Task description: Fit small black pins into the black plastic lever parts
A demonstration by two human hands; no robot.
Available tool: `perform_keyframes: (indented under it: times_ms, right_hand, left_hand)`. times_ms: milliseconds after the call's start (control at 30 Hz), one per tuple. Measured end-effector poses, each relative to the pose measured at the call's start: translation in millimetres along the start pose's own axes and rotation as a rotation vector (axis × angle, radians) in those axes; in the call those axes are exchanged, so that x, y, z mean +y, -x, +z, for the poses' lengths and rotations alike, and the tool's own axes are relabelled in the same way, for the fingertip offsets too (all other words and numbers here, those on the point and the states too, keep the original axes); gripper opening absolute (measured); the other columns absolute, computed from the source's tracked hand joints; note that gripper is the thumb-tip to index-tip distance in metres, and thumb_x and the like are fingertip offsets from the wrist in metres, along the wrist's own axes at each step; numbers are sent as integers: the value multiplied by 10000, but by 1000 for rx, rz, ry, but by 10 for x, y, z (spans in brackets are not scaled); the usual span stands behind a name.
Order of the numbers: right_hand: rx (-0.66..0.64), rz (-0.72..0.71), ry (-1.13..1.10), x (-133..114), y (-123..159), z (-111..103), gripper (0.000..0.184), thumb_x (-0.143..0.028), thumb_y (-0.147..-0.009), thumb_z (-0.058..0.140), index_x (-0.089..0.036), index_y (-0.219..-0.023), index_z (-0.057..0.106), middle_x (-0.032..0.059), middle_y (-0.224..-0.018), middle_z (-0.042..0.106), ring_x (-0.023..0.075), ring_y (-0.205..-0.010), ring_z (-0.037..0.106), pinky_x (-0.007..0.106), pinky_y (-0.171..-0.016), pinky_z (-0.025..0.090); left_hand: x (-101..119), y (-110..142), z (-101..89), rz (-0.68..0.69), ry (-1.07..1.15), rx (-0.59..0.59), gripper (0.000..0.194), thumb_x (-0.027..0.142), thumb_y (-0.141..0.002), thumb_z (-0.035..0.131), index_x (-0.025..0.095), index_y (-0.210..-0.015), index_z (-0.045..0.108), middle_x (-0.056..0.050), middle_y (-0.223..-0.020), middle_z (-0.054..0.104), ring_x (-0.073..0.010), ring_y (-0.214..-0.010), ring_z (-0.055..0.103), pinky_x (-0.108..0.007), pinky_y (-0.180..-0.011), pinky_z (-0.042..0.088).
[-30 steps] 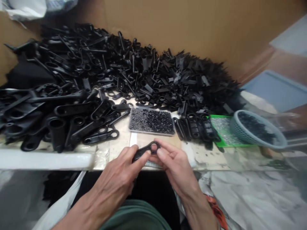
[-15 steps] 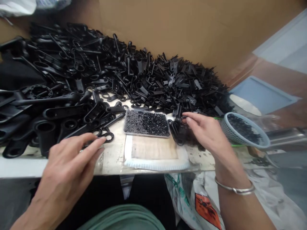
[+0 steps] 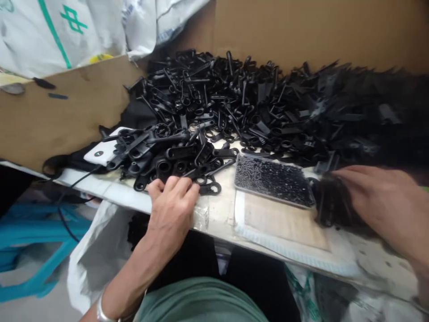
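My left hand [image 3: 172, 201] reaches onto the front edge of a heap of large black plastic parts [image 3: 161, 152] with ringed ends. Its fingers curl down among them, and the fingertips are hidden. Just right of those fingers lies a black ring-ended part [image 3: 212, 188]. A shallow clear tray [image 3: 275, 181] full of tiny dark pieces sits mid-table. Beyond its right end is my right hand [image 3: 385, 201], smeared by motion, over some dark parts [image 3: 335, 201]. Whether it grips any of them cannot be made out.
A long heap of black parts [image 3: 241, 94] runs along the cardboard wall [image 3: 301, 31]. A thin board [image 3: 284, 217] lies before the tray. At left are a white phone-like device [image 3: 103, 150], a cable [image 3: 80, 181], a blue stool [image 3: 43, 259] and a white sack [image 3: 90, 255].
The view has swung left, bringing the stool and device into sight. My left hand has moved from beside a ring-ended part onto the large-part heap, fingers more curled. My right hand has blurred.
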State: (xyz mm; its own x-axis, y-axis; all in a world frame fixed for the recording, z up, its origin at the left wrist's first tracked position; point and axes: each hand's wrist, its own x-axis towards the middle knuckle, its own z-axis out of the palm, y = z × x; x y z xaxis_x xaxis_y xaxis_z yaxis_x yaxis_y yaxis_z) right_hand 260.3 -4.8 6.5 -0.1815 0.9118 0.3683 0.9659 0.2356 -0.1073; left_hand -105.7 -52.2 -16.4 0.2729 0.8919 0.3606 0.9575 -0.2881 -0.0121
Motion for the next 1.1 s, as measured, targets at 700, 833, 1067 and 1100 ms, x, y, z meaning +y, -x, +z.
perform_keyframes:
  times_ms: [700,833,1067,1100]
  right_hand:
    - [-301,324,-994,-1370,345,192,275,-415,-879,624,-226,-1067,695,47,-846,705,196,-623,647,344,-594,580]
    - [-292,605,-1482,-1594,367,259,589,-380,-806,735,-227,-1323,499,99,-1160,640,232,-892,671,320,-690,604]
    - [-220,675,-1723,-1659,376,325,462,-284,-774,779,-191,-1192,605,30,-960,657,182,-848,657,275,-725,593]
    - [-218,680,-1702,-1645,380,332,435,-290,-774,778,-181,-1167,627,34,-956,660,180,-829,659,275,-722,591]
  left_hand:
    - [33,-64,-78,114,96,-72,217,31,-890,425,171,-806,568,-56,-904,628,-224,-901,491,-471,-804,252]
    - [172,-2,-140,147,237,11,193,76,-903,465,195,-927,614,-42,-1014,641,-214,-936,528,-475,-844,270]
    - [407,34,-102,235,455,20,256,68,-935,383,157,-960,622,-85,-1028,609,-201,-911,550,-401,-828,414]
    - [420,43,-98,241,476,6,271,52,-929,365,147,-970,616,-99,-1056,596,-202,-918,554,-371,-795,441]
